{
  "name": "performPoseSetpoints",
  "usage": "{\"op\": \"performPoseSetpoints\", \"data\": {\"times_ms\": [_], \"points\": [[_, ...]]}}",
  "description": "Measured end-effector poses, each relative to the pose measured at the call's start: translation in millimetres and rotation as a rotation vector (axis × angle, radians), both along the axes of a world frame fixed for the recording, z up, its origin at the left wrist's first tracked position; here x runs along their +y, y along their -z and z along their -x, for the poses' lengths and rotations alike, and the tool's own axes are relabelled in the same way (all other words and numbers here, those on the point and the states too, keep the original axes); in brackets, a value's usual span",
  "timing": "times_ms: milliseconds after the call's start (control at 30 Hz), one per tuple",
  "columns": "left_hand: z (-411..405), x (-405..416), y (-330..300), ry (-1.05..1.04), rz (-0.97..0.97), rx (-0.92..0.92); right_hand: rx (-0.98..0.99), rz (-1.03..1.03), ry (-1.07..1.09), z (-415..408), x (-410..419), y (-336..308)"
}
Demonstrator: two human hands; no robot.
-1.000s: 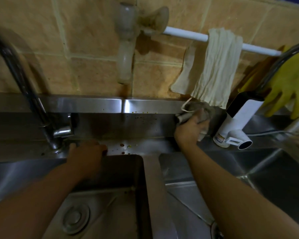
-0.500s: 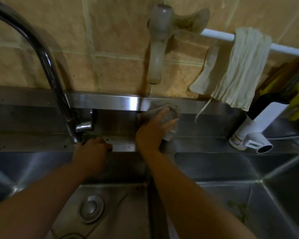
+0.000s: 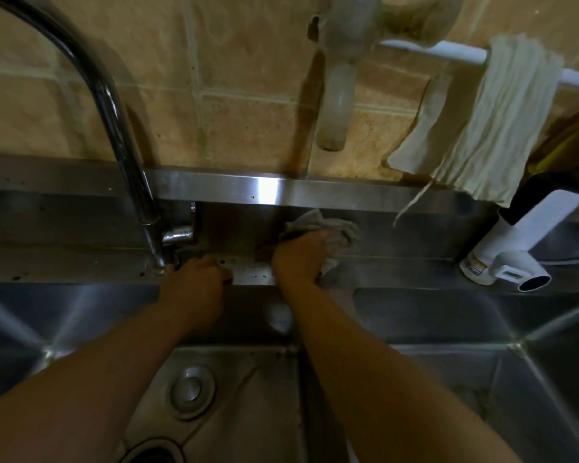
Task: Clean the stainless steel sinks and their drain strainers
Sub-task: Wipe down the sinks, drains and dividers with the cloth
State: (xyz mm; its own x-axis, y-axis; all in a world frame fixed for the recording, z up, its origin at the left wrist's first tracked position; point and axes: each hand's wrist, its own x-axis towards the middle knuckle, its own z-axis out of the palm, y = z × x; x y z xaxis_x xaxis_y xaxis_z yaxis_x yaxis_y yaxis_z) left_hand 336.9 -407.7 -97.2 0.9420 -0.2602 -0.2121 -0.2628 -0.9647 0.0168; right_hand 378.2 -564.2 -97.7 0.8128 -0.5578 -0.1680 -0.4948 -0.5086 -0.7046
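Observation:
My right hand [image 3: 301, 255] presses a grey rag [image 3: 328, 227] against the steel back wall behind the divider between the two sinks. My left hand [image 3: 194, 282] rests on the back ledge [image 3: 251, 270] of the left sink [image 3: 64, 315], fingers curled over its edge, just right of the faucet base. A round drain plug [image 3: 192, 389] lies on the left sink's floor, and a dark drain strainer opening [image 3: 151, 454] shows at the bottom edge. The right sink [image 3: 448, 315] lies past the divider; its drain is hidden.
A tall chrome faucet [image 3: 114, 121] curves up at the left. A dirty wall tap [image 3: 338, 88] hangs above the divider. A white cloth [image 3: 495, 121] hangs on a white rail [image 3: 455, 53]. A white electric faucet unit [image 3: 505, 259] stands at the right.
My right hand slid the rag leftward along the back wall, from beside the white unit to above the divider. The view shifted left too. My left hand stayed on the ledge.

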Motion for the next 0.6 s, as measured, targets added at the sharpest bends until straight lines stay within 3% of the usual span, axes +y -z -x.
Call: {"op": "performPoseSetpoints", "data": {"times_ms": [133,267,367,500,600], "points": [[2,-4,2,-0.008,-0.038,-0.033,0.047,0.087,0.048,-9,-15,0],[4,-7,3,-0.026,-0.060,-0.066,-0.084,-0.034,0.176,-3,-92,-2],[7,-10,5,-0.064,-0.055,-0.099,-0.022,0.060,0.229,4,-155,-1],[7,-14,5,-0.092,-0.065,-0.142,-0.165,-0.139,0.388,17,-205,-9],[8,-17,5,-0.128,-0.042,-0.134,-0.166,-0.025,0.265,30,-214,-18]]}}
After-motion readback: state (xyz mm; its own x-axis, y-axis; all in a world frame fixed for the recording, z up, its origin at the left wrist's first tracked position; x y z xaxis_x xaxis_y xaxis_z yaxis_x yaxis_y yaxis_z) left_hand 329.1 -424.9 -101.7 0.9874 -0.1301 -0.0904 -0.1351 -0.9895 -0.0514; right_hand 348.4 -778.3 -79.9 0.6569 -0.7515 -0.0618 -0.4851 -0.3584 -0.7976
